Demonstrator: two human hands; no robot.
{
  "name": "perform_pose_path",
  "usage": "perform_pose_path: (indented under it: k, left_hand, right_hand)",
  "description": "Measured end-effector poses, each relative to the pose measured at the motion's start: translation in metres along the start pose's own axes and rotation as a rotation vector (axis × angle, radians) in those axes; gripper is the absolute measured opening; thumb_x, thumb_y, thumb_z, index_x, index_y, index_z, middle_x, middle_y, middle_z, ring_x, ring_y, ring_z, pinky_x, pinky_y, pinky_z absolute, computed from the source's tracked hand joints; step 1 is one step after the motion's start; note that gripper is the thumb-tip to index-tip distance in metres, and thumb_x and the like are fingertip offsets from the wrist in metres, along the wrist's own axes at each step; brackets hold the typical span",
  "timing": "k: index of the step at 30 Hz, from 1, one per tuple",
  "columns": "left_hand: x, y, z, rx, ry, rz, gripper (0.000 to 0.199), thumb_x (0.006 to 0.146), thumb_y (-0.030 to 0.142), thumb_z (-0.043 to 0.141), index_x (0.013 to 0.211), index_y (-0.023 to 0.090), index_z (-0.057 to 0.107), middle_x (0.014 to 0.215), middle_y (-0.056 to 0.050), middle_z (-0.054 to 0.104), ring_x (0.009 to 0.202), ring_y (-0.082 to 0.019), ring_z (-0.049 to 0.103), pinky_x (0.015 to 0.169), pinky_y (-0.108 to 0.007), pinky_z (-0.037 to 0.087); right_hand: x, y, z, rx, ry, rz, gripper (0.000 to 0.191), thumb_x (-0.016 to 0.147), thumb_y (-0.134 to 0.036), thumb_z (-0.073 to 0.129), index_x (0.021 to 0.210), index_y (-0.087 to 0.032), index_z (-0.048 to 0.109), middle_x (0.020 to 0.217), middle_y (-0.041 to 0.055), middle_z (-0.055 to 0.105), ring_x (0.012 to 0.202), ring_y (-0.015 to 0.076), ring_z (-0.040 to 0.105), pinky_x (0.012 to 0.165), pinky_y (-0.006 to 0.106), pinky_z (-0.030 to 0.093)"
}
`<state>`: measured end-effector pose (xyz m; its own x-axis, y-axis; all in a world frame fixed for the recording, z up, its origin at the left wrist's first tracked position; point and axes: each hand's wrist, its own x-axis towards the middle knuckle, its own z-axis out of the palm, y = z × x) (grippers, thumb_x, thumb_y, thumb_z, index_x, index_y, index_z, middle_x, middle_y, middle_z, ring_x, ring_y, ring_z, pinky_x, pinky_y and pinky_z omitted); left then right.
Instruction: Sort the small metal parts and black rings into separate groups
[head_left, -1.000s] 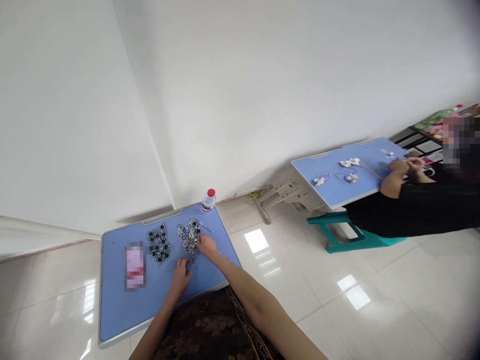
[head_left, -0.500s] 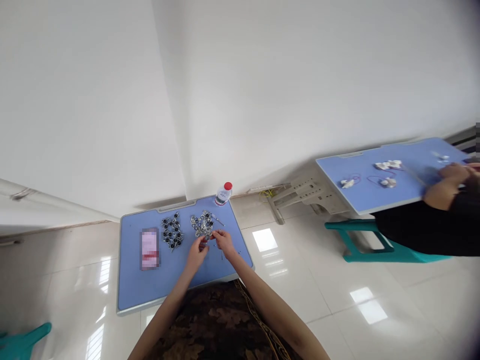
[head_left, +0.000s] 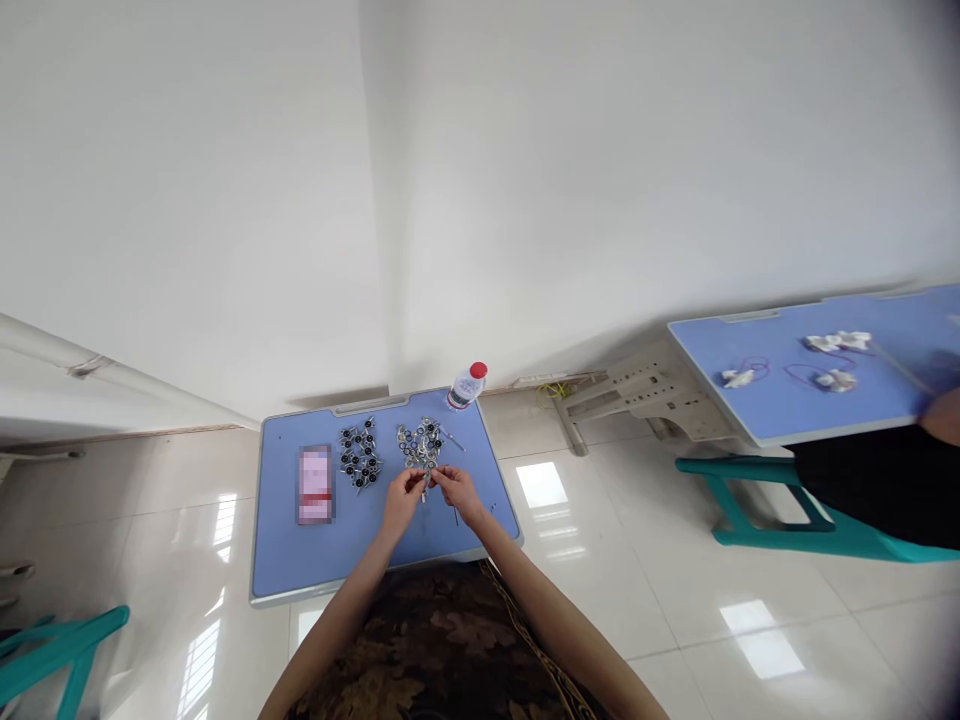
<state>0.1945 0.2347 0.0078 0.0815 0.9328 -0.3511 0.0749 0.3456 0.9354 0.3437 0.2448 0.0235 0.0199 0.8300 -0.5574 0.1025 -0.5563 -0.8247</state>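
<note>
Over the blue table (head_left: 289, 560), my left hand (head_left: 403, 495) and my right hand (head_left: 456, 488) meet with fingertips closed on a small metal part (head_left: 426, 480). Just beyond my fingers lies a pile of silvery pieces and dark rings (head_left: 421, 440). Left of it is a group of metal parts with black round pieces (head_left: 360, 455). A thin pen-like tool (head_left: 452, 438) rests right of the pile. A thin dark rod (head_left: 455, 516) shows beside my right hand. The small part's details are too tiny to make out.
A clear bottle with a red cap (head_left: 466, 386) stands at the table's back right corner. A blurred pink rectangle (head_left: 315, 485) lies on the left. Rightward, a person's hand (head_left: 943, 415) is at a second blue table (head_left: 757, 400) with white pieces; teal stools (head_left: 750, 530) stand nearby.
The view has turned, so the tables sit differently in it. My hands are now closer together at the small metal part, which hangs below my fingertips. The other person's hands have mostly left the view.
</note>
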Motion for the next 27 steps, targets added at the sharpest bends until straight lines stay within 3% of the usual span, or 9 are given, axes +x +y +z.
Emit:
perform_pose_path:
  k: [3,6,12,16,19,23,27]
  left_hand:
    - [-0.002,-0.013,-0.009,0.137,0.037,-0.03,0.015,0.08,0.028,0.067,0.089,0.018,0.073,0.091,-0.006,0.077,0.085,-0.021,0.071,0.083,-0.034,0.056]
    - [-0.005,-0.029,-0.017,0.222,0.035,-0.151,0.013,0.078,0.023,0.067,0.088,0.017,0.072,0.087,-0.006,0.077,0.075,-0.018,0.071,0.078,-0.033,0.057]
    - [-0.004,-0.05,-0.014,0.126,-0.128,-0.38,0.017,0.079,0.02,0.069,0.096,0.017,0.069,0.073,-0.001,0.073,0.061,-0.015,0.069,0.065,-0.029,0.057]
    - [0.003,-0.053,-0.006,0.015,-0.188,-0.348,0.025,0.075,0.021,0.075,0.099,0.016,0.068,0.069,0.0,0.07,0.062,-0.016,0.069,0.068,-0.032,0.059]
    - [0.007,-0.056,-0.002,-0.018,-0.217,-0.318,0.032,0.073,0.023,0.079,0.102,0.015,0.068,0.069,0.0,0.068,0.061,-0.016,0.068,0.07,-0.035,0.06]
    - [0.006,-0.061,-0.001,-0.023,-0.218,-0.317,0.031,0.074,0.023,0.075,0.103,0.015,0.067,0.073,0.001,0.067,0.062,-0.016,0.068,0.071,-0.037,0.06]
    - [0.003,-0.062,-0.001,-0.009,-0.207,-0.315,0.027,0.076,0.02,0.068,0.103,0.016,0.067,0.074,0.0,0.067,0.065,-0.017,0.069,0.072,-0.036,0.06]
  right_hand:
    - [0.003,0.002,-0.008,-0.231,0.097,0.018,0.029,0.08,-0.041,0.062,0.059,-0.02,0.059,0.058,0.0015,0.062,0.054,0.0138,0.049,0.056,0.026,0.038]
    - [0.01,0.002,-0.017,-0.4,0.164,0.044,0.028,0.08,-0.027,0.06,0.052,-0.02,0.056,0.059,0.0029,0.064,0.059,0.0153,0.054,0.061,0.027,0.038]
    - [0.029,0.003,-0.019,-0.509,0.167,0.061,0.032,0.08,-0.023,0.062,0.049,-0.022,0.054,0.055,0.002,0.062,0.06,0.016,0.056,0.06,0.026,0.036]
    - [0.04,0.003,-0.017,-0.532,0.161,0.05,0.038,0.085,-0.029,0.063,0.049,-0.023,0.053,0.055,0.0024,0.063,0.06,0.0168,0.058,0.061,0.026,0.038]
    - [0.05,-0.001,-0.018,-0.558,0.229,0.051,0.029,0.086,-0.033,0.065,0.059,-0.022,0.061,0.059,0.0025,0.065,0.065,0.0184,0.061,0.063,0.026,0.042]
    - [0.065,-0.01,-0.016,-0.622,0.328,0.079,0.009,0.08,-0.029,0.07,0.077,-0.02,0.071,0.076,0.0073,0.073,0.078,0.0236,0.068,0.068,0.03,0.047]
    - [0.075,-0.015,-0.01,-0.649,0.32,0.141,0.01,0.077,-0.021,0.065,0.078,-0.018,0.075,0.08,0.0118,0.074,0.083,0.0274,0.07,0.071,0.033,0.05]
